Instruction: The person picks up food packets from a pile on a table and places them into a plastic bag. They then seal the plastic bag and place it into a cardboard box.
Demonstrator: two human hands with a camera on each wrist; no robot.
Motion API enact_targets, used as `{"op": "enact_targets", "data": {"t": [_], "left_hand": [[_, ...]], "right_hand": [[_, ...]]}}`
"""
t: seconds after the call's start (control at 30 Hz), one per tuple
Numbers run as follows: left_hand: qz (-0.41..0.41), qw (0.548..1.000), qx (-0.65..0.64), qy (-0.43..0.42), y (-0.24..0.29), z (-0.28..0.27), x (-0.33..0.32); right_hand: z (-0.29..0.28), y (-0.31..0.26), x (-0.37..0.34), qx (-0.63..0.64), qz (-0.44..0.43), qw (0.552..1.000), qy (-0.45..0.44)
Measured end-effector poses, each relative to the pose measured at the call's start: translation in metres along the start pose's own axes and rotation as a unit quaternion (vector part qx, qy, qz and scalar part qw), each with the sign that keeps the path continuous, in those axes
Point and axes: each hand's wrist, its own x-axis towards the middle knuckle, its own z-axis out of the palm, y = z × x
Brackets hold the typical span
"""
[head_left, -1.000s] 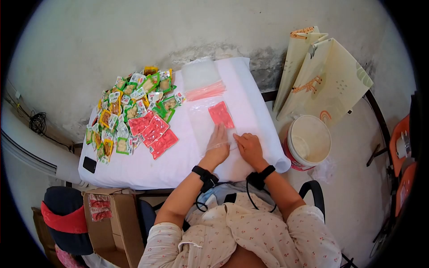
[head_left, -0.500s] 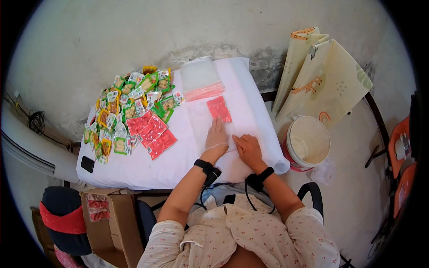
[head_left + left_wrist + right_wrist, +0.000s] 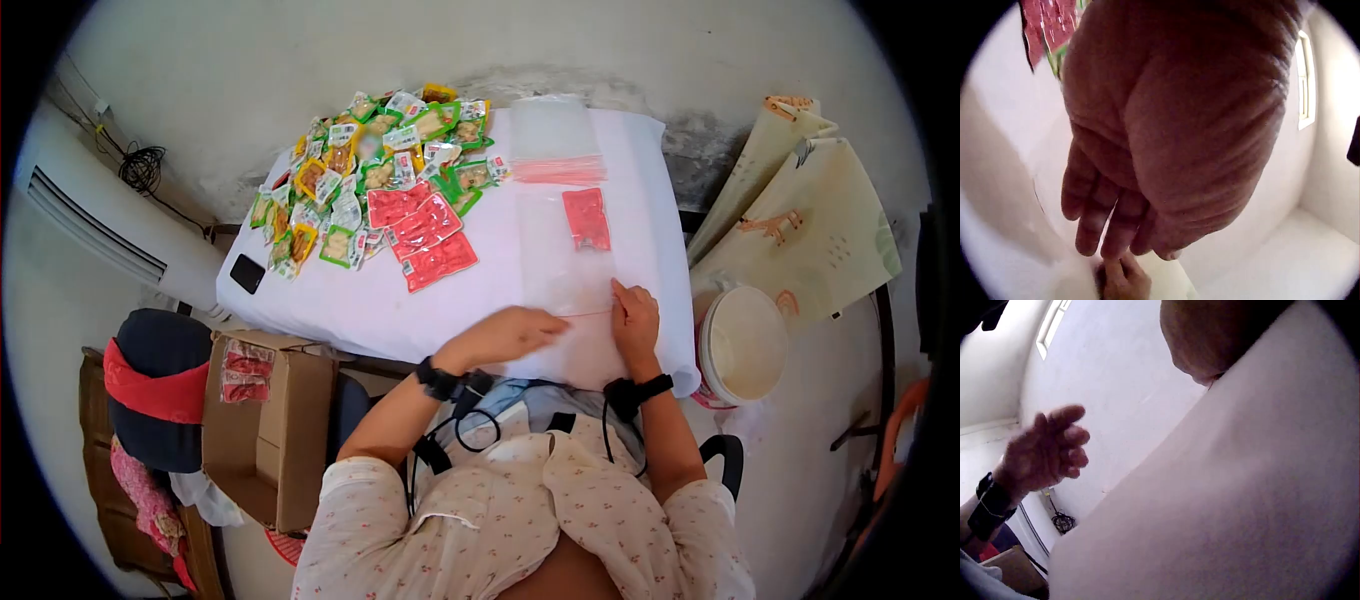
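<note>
A clear zip bag (image 3: 553, 270) lies flat on the white-covered table, its red-edged mouth towards the person. Inside its far right part is a red food packet (image 3: 587, 220). My right hand (image 3: 636, 318) pinches the bag's near right corner between thumb and curled fingers; in the right wrist view those fingertips sit low at the cloth. My left hand (image 3: 512, 334) hovers left of the bag's mouth, fingers loosely bent and holding nothing. Its palm (image 3: 1179, 119) fills the left wrist view.
Left of the bag lie several red packets (image 3: 437, 262) beside a heap of green and yellow snack packets (image 3: 380, 175). A stack of clear bags (image 3: 556, 140) lies at the back. A phone (image 3: 247, 273), a cardboard box (image 3: 300, 430) and a bucket (image 3: 745, 345) stand around.
My left hand has come out of the zip bag towards me and left, leaving the red packet in it. The right hand stays at the bag's corner. The head view has shifted.
</note>
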Motion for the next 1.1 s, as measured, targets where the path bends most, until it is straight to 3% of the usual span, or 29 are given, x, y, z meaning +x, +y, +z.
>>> {"op": "enact_targets", "data": {"t": [0.07,0.1,0.13,0.17,0.23,0.47,0.53,0.57,0.63,0.67,0.7,0.73,0.77,0.8,0.9,1.1], "left_hand": [[-0.068,0.970,0.026,0.231,-0.011,-0.011,-0.028],[-0.032,0.933,0.183,0.307,-0.041,-0.018,-0.038],[-0.133,0.884,0.274,0.356,-0.040,-0.024,-0.049],[-0.133,0.884,0.273,0.356,-0.047,-0.027,-0.057],[-0.206,0.780,0.429,0.406,-0.075,-0.031,-0.066],[-0.179,0.756,0.468,0.421,-0.112,-0.040,-0.076],[-0.255,0.794,0.395,0.386,-0.086,-0.049,-0.075],[-0.251,0.794,0.396,0.386,-0.081,-0.052,-0.074],[-0.194,0.782,0.248,0.538,-0.076,-0.055,-0.072],[-0.223,0.784,0.120,0.567,-0.087,-0.056,-0.069],[-0.219,0.787,0.120,0.564,-0.078,-0.055,-0.062],[-0.200,0.784,-0.108,0.578,-0.068,-0.050,-0.052],[-0.172,0.740,-0.331,0.559,-0.055,-0.047,-0.042],[-0.178,0.762,-0.354,0.512,-0.046,-0.042,-0.038],[-0.148,0.762,-0.421,0.469,-0.026,-0.020,-0.015],[-0.099,0.802,-0.424,0.408,0.017,0.012,0.022]], "right_hand": [[0.000,0.000,-0.001,-0.007,0.000,1.000,0.007],[0.000,0.001,-0.001,-0.011,0.000,1.000,0.005],[0.000,0.001,-0.001,-0.015,-0.001,1.000,0.002],[0.000,0.000,-0.001,-0.016,-0.001,1.000,0.000],[0.001,0.000,0.000,0.002,0.000,1.000,0.017],[-0.006,-0.004,-0.001,-0.016,0.031,0.999,-0.009],[-0.013,-0.016,0.000,-0.009,0.013,0.998,0.068],[-0.015,-0.020,-0.001,-0.011,0.014,0.997,0.071],[-0.018,-0.027,-0.005,0.076,0.008,0.996,0.051],[-0.018,-0.035,-0.005,0.074,0.010,0.996,0.054],[-0.016,-0.045,-0.004,0.083,-0.022,0.996,0.027],[-0.016,-0.055,-0.003,0.090,-0.053,0.995,-0.001],[-0.016,-0.067,0.000,0.082,-0.063,0.994,-0.018],[-0.015,-0.077,0.005,0.070,-0.091,0.993,-0.025],[-0.027,-0.107,0.029,0.010,-0.165,0.983,-0.076],[-0.021,-0.099,0.033,-0.139,-0.146,0.975,-0.090]]}}
